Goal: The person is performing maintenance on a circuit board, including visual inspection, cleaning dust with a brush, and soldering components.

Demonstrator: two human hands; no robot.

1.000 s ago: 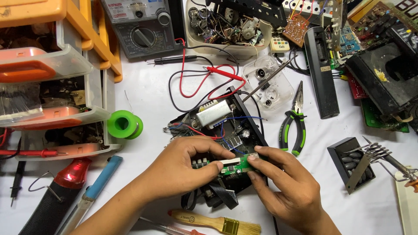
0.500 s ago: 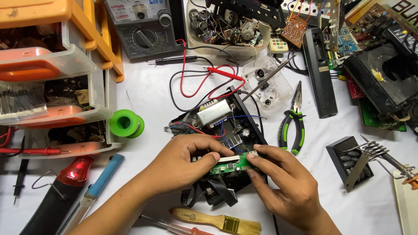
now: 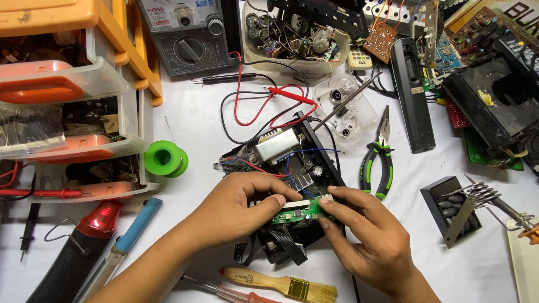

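The small green rectangular circuit board (image 3: 297, 212) lies long axis left-right over the open black plastic device housing (image 3: 292, 168), pinched endwise between left hand (image 3: 238, 210) and right hand (image 3: 365, 238), both equally near.

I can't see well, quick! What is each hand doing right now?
Left hand: closed, pinching the small green circuit board.
Right hand: closed, pinching the same board's other end.

Pliers (image 3: 379, 160) lie right of the opened device (image 3: 292, 163), solder spool (image 3: 164, 159) left, brush (image 3: 281, 282) before it.
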